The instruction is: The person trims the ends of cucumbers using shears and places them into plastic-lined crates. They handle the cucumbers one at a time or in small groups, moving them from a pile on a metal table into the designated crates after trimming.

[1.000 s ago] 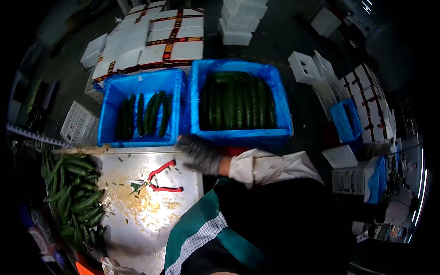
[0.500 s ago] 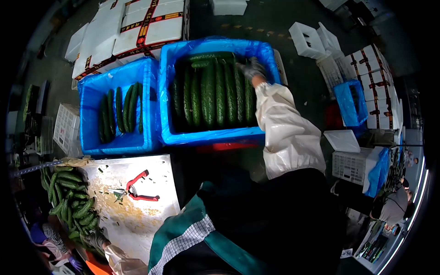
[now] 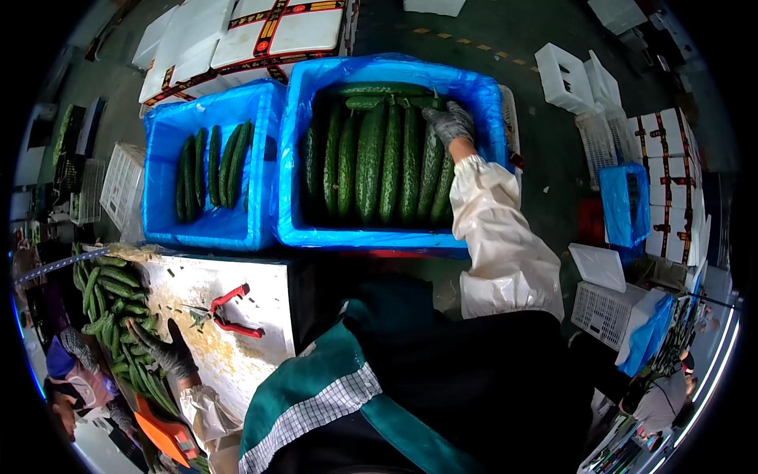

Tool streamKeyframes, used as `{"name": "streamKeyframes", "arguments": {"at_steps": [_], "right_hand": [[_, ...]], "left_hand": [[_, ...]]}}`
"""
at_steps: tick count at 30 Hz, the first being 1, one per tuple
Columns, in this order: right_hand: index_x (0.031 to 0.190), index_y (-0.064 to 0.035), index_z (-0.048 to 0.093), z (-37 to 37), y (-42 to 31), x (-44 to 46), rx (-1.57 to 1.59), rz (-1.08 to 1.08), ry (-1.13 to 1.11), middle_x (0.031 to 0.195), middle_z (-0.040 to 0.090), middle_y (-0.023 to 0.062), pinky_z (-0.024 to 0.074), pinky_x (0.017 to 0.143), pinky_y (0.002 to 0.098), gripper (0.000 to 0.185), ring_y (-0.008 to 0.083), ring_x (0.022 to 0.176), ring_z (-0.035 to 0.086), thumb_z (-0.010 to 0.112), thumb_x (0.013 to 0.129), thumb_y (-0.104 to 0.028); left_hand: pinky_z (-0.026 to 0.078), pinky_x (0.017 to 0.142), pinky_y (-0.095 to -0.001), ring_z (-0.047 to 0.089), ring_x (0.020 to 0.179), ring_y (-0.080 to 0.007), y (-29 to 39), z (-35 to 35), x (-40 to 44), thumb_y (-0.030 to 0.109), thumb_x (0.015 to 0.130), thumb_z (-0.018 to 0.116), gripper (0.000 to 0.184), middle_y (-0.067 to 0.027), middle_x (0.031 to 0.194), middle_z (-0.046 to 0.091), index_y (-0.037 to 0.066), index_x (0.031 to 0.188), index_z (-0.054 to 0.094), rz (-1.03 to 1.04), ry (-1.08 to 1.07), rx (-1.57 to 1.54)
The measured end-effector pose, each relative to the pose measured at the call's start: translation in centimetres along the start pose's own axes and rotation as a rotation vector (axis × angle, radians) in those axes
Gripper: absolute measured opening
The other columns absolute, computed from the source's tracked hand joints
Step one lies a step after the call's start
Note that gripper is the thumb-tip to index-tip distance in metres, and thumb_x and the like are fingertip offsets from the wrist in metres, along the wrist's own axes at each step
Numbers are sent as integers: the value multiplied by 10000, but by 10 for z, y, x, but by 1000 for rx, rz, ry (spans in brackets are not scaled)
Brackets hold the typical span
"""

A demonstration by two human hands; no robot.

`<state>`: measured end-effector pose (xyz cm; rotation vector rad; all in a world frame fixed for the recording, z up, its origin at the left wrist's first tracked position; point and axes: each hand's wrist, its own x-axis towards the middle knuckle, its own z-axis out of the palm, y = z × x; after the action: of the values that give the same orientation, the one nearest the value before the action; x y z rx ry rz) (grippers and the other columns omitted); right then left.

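My right hand [image 3: 452, 125], in a grey glove, is in the larger blue-lined crate [image 3: 379, 238]. Its bent fingers close around the upper end of a cucumber [image 3: 431, 170] at the right of the row. Several long cucumbers [image 3: 369, 162] lie side by side there, with others crosswise at the far end. My left hand [image 3: 167, 351], in a dark glove, is open, fingers spread, above the right edge of a cucumber pile [image 3: 118, 304]. Red-handled shears [image 3: 229, 310] lie open on the metal table [image 3: 272, 276].
A smaller blue-lined crate [image 3: 264, 237] with several cucumbers stands left of the large one. White foam boxes [image 3: 296, 35] are stacked behind. An orange object [image 3: 164, 433] lies near the pile. A co-worker [image 3: 83, 379] is at lower left, another person [image 3: 667, 403] at far right.
My left hand has lifted off the cucumber pile and spread its fingers. My right hand stays at the far right of the crate's row. The whole view has shifted slightly.
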<state>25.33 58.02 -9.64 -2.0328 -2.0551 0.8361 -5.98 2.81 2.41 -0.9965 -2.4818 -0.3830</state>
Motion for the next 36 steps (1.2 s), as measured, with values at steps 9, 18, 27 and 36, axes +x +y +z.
{"name": "streamKeyframes", "arguments": {"at_steps": [9, 18, 27, 36], "right_hand": [[1130, 22, 515, -44, 28, -33, 334, -248, 57, 1130, 495, 259, 357, 925, 416, 631, 378, 1058, 463, 626, 711, -435], [935, -17, 579, -132, -90, -102, 189, -816, 265, 844, 581, 183, 423, 759, 422, 433, 335, 836, 542, 622, 737, -400], [960, -19, 608, -71, -212, -157, 265, -745, -256, 862, 623, 169, 459, 740, 349, 511, 264, 798, 605, 601, 736, -478], [1005, -38, 574, -17, -250, -236, 239, -908, -606, 970, 573, 158, 456, 767, 328, 425, 248, 887, 564, 559, 814, -418]], "left_hand": [[228, 1038, -412, 269, 1268, -337, 117, 15, 62, 21, 706, 639, 727, -194, 1359, 286, -1, 1321, 253, 233, -79, -240], [287, 1008, -345, 365, 1224, -283, 256, 40, 117, 225, 599, 795, 963, -199, 1295, 392, 7, 1347, 229, 448, -744, -1056], [440, 887, -409, 528, 1038, -331, 281, 78, 101, 521, 749, 593, 757, -203, 1144, 513, 26, 1269, 352, -317, -1597, -2336], [450, 785, -432, 536, 873, -347, 192, 51, 45, 500, 692, 656, 846, -204, 977, 539, 42, 1308, 301, -495, -1228, -2542]]}}
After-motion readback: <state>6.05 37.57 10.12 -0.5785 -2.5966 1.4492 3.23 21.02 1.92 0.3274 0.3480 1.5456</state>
